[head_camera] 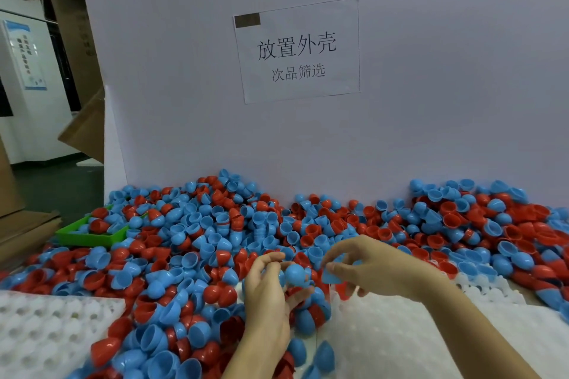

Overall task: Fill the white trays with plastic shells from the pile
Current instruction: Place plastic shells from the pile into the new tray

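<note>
A big pile of blue and red plastic half shells (215, 240) covers the table from left to right. My left hand (268, 295) holds a blue shell (295, 274) at its fingertips, just above the pile. My right hand (369, 268) pinches another blue shell (332, 274) a little to the right of the first. One white dimpled tray (46, 326) lies at the lower left, half buried by shells. A second white tray (400, 332) lies under my right forearm at the lower right.
A green bin (89, 237) with a few shells sits at the pile's left edge. A white board (431, 101) with a paper sign (297, 49) stands upright behind the pile. Cardboard boxes (83, 132) stand at the left.
</note>
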`<action>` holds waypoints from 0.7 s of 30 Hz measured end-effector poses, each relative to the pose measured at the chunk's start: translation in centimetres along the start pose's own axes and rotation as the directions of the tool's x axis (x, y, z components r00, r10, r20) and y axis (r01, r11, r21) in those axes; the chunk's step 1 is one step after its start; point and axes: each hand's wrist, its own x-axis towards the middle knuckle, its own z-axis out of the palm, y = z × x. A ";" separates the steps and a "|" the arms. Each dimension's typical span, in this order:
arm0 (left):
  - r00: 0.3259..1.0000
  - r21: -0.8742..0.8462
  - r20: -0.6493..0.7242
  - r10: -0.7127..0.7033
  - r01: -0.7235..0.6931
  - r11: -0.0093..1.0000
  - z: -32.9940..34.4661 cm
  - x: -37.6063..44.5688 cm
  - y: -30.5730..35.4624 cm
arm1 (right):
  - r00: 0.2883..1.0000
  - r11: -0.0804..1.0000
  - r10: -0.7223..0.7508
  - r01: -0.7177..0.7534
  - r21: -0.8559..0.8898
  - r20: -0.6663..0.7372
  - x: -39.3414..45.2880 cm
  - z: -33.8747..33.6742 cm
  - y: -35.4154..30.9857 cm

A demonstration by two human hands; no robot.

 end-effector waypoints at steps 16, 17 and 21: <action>0.998 0.242 0.057 -0.034 0.019 0.970 -0.6 0.3 -0.3 | 0.962 0.958 -0.132 0.185 0.219 -0.238 -1.2 -3.5 0.2; 0.998 0.246 0.056 -0.034 0.019 0.969 -0.6 0.3 -0.3 | 0.940 0.875 -0.146 0.268 0.404 -0.307 -0.7 -3.1 -0.6; 0.998 0.245 0.059 -0.028 0.013 0.970 -0.7 0.5 -0.4 | 0.947 0.906 -0.203 0.279 0.319 -0.251 0.0 -1.4 -1.7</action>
